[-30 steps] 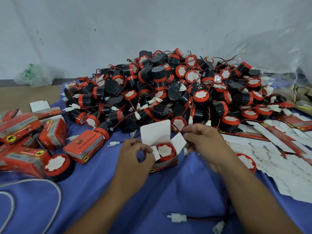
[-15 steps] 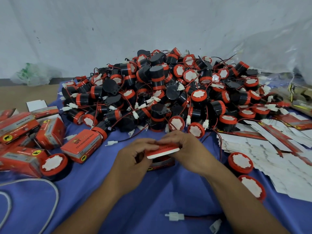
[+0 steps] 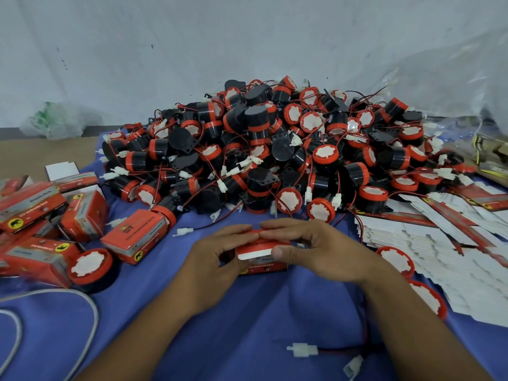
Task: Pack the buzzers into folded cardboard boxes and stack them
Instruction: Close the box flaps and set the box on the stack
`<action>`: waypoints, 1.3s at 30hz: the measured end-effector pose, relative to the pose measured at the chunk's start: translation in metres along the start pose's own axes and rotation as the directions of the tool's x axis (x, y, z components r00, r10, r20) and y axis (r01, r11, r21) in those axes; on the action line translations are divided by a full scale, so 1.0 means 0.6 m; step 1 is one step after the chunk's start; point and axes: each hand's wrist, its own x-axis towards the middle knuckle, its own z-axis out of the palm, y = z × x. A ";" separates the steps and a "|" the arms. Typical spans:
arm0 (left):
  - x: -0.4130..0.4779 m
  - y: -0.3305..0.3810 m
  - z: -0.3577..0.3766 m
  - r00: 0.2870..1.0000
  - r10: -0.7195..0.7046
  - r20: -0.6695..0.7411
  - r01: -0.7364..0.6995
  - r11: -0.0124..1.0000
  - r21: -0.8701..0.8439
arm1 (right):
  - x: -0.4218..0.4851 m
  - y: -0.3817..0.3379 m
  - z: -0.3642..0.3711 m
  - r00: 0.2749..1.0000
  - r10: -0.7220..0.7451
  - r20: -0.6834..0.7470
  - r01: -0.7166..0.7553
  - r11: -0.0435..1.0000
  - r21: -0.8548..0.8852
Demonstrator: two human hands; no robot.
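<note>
head view: left hand (image 3: 217,259) and right hand (image 3: 316,248) grip a red cardboard box (image 3: 264,268) on the blue cloth (image 3: 247,325).
both hands curl round the box from either side, fingertips meeting over its top flap (image 3: 254,250), with the right thumb pressed on the flap's white front edge. the box sits just in front of the big heap of black-and-red buzzers (image 3: 261,149). packed boxes (image 3: 134,237) lie tumbled at the left, with a loose buzzer (image 3: 89,266) face up beside them. flat cartons (image 3: 439,243) fan out at the right. a white connector (image 3: 302,350) lies nearer the camera.
</note>
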 end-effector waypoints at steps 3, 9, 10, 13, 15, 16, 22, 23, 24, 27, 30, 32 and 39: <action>0.003 0.001 -0.001 0.999 -0.023 0.031 0.023 1.000 0.004 | 0.003 0.003 0.003 0.999 0.003 -0.036 -0.004 1.000 -0.016; -0.001 -0.008 -0.009 0.992 -0.033 0.120 0.037 0.999 -0.024 | 0.007 0.012 0.014 0.989 -0.061 -0.134 0.049 0.995 -0.089; -0.002 -0.007 -0.009 0.994 -0.027 0.110 0.030 0.999 -0.027 | 0.007 0.012 0.015 0.988 -0.072 -0.140 0.060 0.994 -0.086; 0.001 -0.006 -0.007 0.998 -0.016 0.060 0.018 0.999 -0.033 | 0.010 0.014 0.018 0.982 -0.092 -0.162 0.075 0.991 -0.112; 0.002 -0.005 -0.006 0.999 -0.013 0.045 0.015 0.999 -0.045 | 0.011 0.015 0.020 0.981 -0.096 -0.167 0.075 0.989 -0.126; 0.003 -0.005 -0.006 0.999 -0.011 0.039 0.013 0.999 -0.051 | 0.011 0.015 0.020 0.981 -0.092 -0.169 0.072 0.990 -0.119; 0.006 -0.008 -0.005 1.000 0.008 0.022 -0.007 0.999 -0.048 | 0.015 0.011 0.023 0.971 -0.128 -0.200 0.095 0.981 -0.167; 0.005 -0.009 -0.005 1.000 0.008 0.020 -0.007 0.999 -0.049 | 0.016 0.011 0.024 0.968 -0.138 -0.208 0.098 0.976 -0.194; 0.005 -0.010 -0.004 1.000 0.011 0.017 -0.010 0.999 -0.052 | 0.016 0.012 0.025 0.966 -0.146 -0.212 0.101 0.973 -0.207; 0.004 -0.010 -0.004 1.000 0.015 0.015 -0.014 0.998 -0.060 | 0.018 0.014 0.030 0.961 -0.190 -0.202 0.143 0.964 -0.223; 0.002 -0.013 -0.004 1.000 0.005 0.015 -0.004 0.999 -0.037 | 0.020 0.010 0.040 0.931 -0.314 -0.186 0.240 0.910 -0.337; 0.002 -0.013 -0.005 1.000 0.010 0.010 -0.010 1.000 0.023 | 0.021 0.005 0.048 0.901 -0.401 -0.166 0.309 0.861 -0.404; 0.003 -0.010 -0.011 0.989 0.142 0.038 -0.147 0.933 0.328 | 0.012 0.015 0.058 0.966 -0.243 -0.089 0.179 0.875 -0.451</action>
